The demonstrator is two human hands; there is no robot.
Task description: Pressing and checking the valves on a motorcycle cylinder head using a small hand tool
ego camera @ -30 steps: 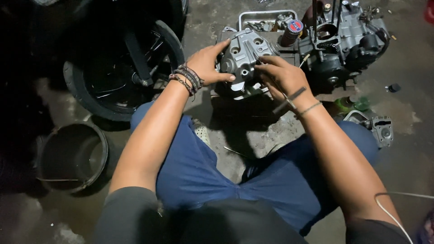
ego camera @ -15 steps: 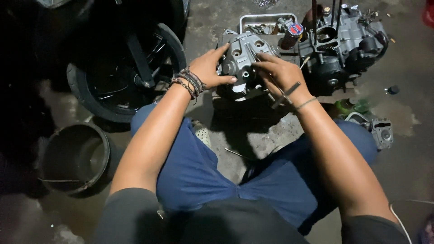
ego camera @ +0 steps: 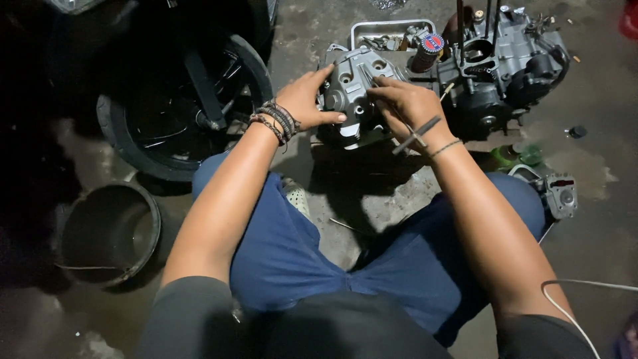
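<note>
Head view: I see my left hand [ego camera: 302, 100] clasping the near side of a grey cast-metal cylinder head with round ports [ego camera: 355, 83], thumb laid along its lower edge, beaded bracelets at the wrist. My right hand [ego camera: 409, 106] rests on the top of the same casting, fingers curled against it, and a slim grey metal tool [ego camera: 415, 135] lies pinched across its back near the wrist. The casting sits just off the concrete floor [ego camera: 598, 219], right beside a dark motorcycle engine block with long upright studs [ego camera: 505, 66]; a shallow metal tray of small parts [ego camera: 382, 30] lies behind it. A black tyre and wheel [ego camera: 173, 113] and a dark round bucket [ego camera: 109, 233] stand to my left.

I judge the step to be steadying and turning the casting for inspection or fitting; the next move calls for a firm two-handed grip and careful alignment with the studs.

Compared with a second ago, the casting and both hands have barely shifted, only edged slightly towards the engine.
</note>
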